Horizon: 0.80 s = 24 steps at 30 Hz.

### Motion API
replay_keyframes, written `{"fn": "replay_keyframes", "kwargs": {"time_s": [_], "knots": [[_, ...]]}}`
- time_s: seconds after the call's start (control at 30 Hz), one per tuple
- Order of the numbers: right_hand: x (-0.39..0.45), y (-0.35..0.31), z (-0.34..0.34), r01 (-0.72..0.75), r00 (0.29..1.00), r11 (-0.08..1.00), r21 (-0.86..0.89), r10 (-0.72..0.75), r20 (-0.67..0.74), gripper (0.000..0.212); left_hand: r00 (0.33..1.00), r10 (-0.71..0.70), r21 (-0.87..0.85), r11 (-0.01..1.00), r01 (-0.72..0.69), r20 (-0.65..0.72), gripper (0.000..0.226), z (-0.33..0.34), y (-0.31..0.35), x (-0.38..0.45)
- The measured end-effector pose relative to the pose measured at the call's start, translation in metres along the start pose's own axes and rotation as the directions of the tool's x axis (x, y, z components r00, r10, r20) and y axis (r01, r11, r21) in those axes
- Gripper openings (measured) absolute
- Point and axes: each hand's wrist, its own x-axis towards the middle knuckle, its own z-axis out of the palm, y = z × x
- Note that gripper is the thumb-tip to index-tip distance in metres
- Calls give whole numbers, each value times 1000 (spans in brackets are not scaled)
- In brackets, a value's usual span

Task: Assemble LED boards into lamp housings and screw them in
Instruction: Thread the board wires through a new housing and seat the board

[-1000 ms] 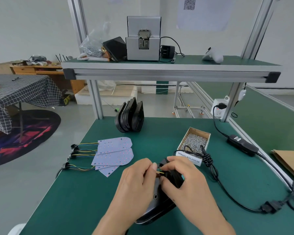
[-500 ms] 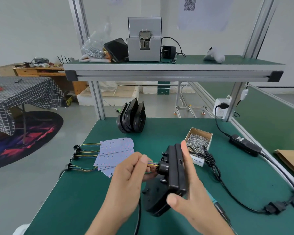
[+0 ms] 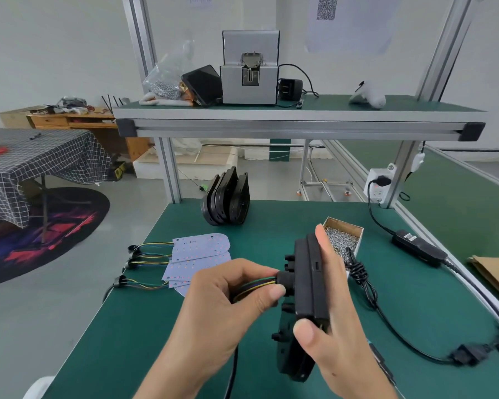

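Lamp housing (image 3: 310, 280) upright in right hand (image 3: 334, 335), left fingers (image 3: 267, 295) pinching its wires (image 3: 257, 285) — screw box (image 3: 343, 236) just behind.

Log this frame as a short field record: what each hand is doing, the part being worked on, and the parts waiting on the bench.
left hand: pinches the coloured wires where they enter the housing
right hand: holds the black lamp housing on edge above the bench, thumb at its lower end
LED boards: several lying flat, overlapping, left of the hands, wires trailing left
spare housings: black stack standing at the back
screw box: open, full, behind the right hand
bench: green mat
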Motion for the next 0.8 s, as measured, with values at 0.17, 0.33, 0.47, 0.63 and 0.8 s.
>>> {"fn": "replay_keyframes", "kwargs": {"time_s": [0.17, 0.33, 0.47, 0.63, 0.8], "knots": [[1, -6, 0, 20, 999, 1000, -10, -20, 50, 116, 999, -20, -12, 1000, 21, 43, 28, -7, 8, 2], [4, -5, 2, 19, 994, 999, 38, -23, 105, 116, 999, 31, 109, 993, -32, 9, 27, -13, 16, 1], [2, 7, 5, 15, 997, 996, 84, -21, 70, 111, 986, 159, 412, 896, -163, 44, 27, -15, 22, -3], [0, 26, 16, -93, 996, 974, 207, 90, 21, 113, 959, 281, 412, 869, -274, 44, 22, -12, 22, -3], [-2, 32, 14, -167, 986, 961, 223, 165, 28, 105, 916, 401, 446, 816, -368, 21, 21, -9, 15, -2]]}}
